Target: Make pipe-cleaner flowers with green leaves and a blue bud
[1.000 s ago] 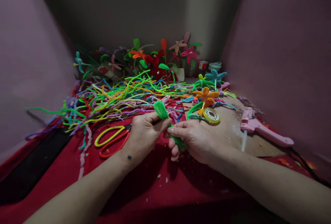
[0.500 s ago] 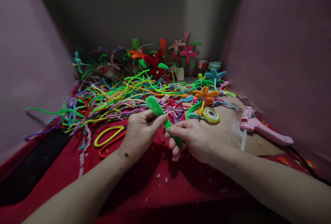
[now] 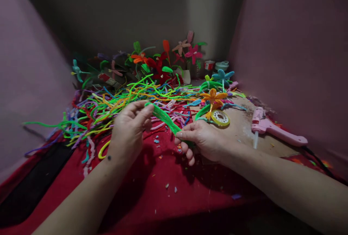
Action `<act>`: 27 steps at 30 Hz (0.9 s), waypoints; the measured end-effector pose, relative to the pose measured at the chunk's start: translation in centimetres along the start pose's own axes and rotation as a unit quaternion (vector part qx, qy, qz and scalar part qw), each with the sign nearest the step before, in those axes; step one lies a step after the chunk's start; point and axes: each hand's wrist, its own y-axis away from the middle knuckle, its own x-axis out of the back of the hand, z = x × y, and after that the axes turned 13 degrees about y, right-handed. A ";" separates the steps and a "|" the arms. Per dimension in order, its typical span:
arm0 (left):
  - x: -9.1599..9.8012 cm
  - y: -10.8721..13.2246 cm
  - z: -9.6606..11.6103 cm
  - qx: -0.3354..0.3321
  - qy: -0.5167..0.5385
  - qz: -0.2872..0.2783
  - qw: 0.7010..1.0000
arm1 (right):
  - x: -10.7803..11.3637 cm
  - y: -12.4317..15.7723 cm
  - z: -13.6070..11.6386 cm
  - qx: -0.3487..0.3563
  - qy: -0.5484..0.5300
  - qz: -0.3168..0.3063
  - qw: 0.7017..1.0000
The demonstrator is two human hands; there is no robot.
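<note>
Evidently, a green fuzzy strip [image 3: 164,117] spans two pinching hands, held above the red-covered surface [image 3: 168,206].
The left hand [image 3: 129,128] has its grip clamped on the upper end; the right hand [image 3: 202,137] pinches lower down, its fingers hiding part of the other end. Pulled too hard, the strip could stretch out of shape or its strands part; a loose pinch might let it slip. Its slight bend could become a kink if pressed unevenly. Dropped, it might pick up scraps [image 3: 157,141] on its fuzz. A sideways swing of the right hand could knock the nearby tape roll [image 3: 220,118] or orange flower [image 3: 212,96].
</note>
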 end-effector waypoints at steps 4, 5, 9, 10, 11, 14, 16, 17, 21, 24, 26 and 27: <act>0.8 0.5 0.6 -0.335 -0.245 0.003 0.910 | 0.1 0.0 -0.1 0.001 0.005 0.017 1.000; 0.9 0.7 0.6 -0.397 -0.303 -0.048 0.865 | 0.1 -0.1 -0.1 0.002 0.006 0.018 1.000; 0.7 0.9 -0.1 -0.474 -0.419 -0.280 0.722 | 0.2 -0.3 0.0 0.002 0.030 0.029 0.999; 0.6 0.8 -0.4 -0.469 -0.427 -0.316 0.706 | 0.2 -0.3 0.0 0.002 0.043 0.033 0.999; 0.5 0.7 -0.6 -0.461 -0.432 -0.341 0.696 | 0.2 -0.3 0.0 0.003 0.057 0.035 0.998; 0.3 0.6 -0.9 -0.444 -0.442 -0.378 0.682 | 0.4 -0.1 -0.3 0.003 0.101 0.018 0.995; 0.4 0.5 -1.0 -0.436 -0.441 -0.394 0.678 | 0.5 0.1 -0.4 -0.003 0.131 0.003 0.991; 0.4 0.6 -1.0 -0.434 -0.440 -0.399 0.677 | 0.5 0.2 -0.5 -0.004 0.145 0.000 0.989; 0.4 0.9 -1.0 -0.429 -0.440 -0.401 0.679 | 0.8 0.3 -0.7 0.016 0.178 -0.013 0.984; 0.3 1.2 -1.1 -0.416 -0.454 -0.408 0.674 | 1.2 0.1 -0.6 0.025 0.199 -0.026 0.979; 0.2 1.3 -1.1 -0.406 -0.464 -0.412 0.671 | 1.5 0.0 -0.4 0.030 0.190 -0.043 0.980; 0.2 1.3 -1.1 -0.403 -0.468 -0.410 0.671 | 1.7 -0.1 -0.3 0.030 0.178 -0.053 0.982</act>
